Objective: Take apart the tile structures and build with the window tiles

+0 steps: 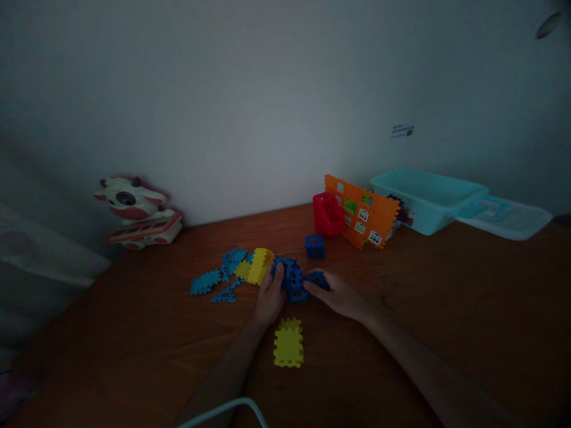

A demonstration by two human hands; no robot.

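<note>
In the head view, both forearms are extended from the bottom edge across the brown table (401, 279) and are brought together near the middle. The left forearm is slanted up and to the right; its hand (270, 291) is held nearly upright, with the thumb raised against the near left side of a dark blue lattice structure (294, 284). The structure is grasped between thumb and fingers, most of the latter being hidden behind it. The right forearm is slanted up and to the left from the lower right corner, with the wrist low. By the right hand (336, 294), a dark blue piece (318, 279) is pinched at the right side of the structure, thumb nearer the camera and index finger above; whether the two blue parts are joined cannot be told.

The structure is placed between the hands, just right of a folded yellow piece (261, 266) and light blue pieces (206, 282). A yellow block (288, 345) is seen below it, between the forearms. Beyond the right hand, a small blue cube (314, 246) is set near a red piece (329, 217).
</note>
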